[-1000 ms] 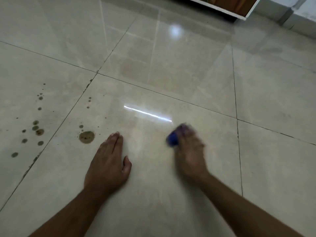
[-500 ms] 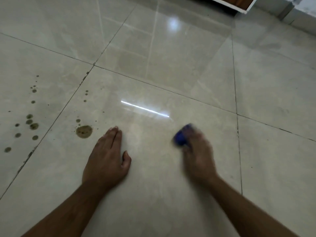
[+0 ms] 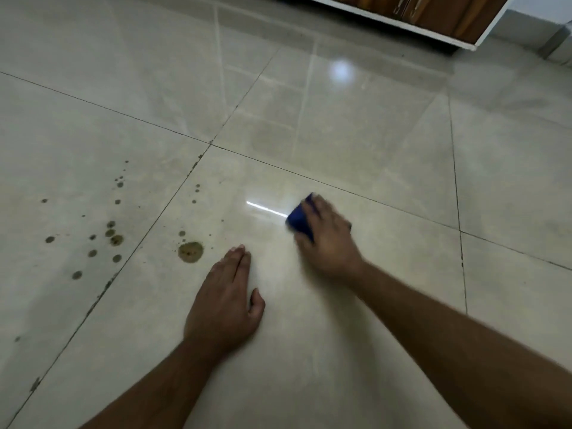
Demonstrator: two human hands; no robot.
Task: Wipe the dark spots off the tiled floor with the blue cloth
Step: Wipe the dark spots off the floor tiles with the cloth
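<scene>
right hand [image 3: 328, 239] with blue cloth [image 3: 299, 221] swept further forward on tiled floor [image 3: 371, 134]; grip pinches cloth, wiping mid-stroke. left hand [image 3: 224, 300] flat, bracing. dark spots [image 3: 190, 251] untouched left of grip; next stroke must cross there.

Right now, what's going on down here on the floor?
A person is cleaning a tiled floor. Their right hand grips a blue cloth against the tile, while the left hand rests flat for support. The dark spots lie off to the left, apart from the cloth and not yet wiped.
</scene>
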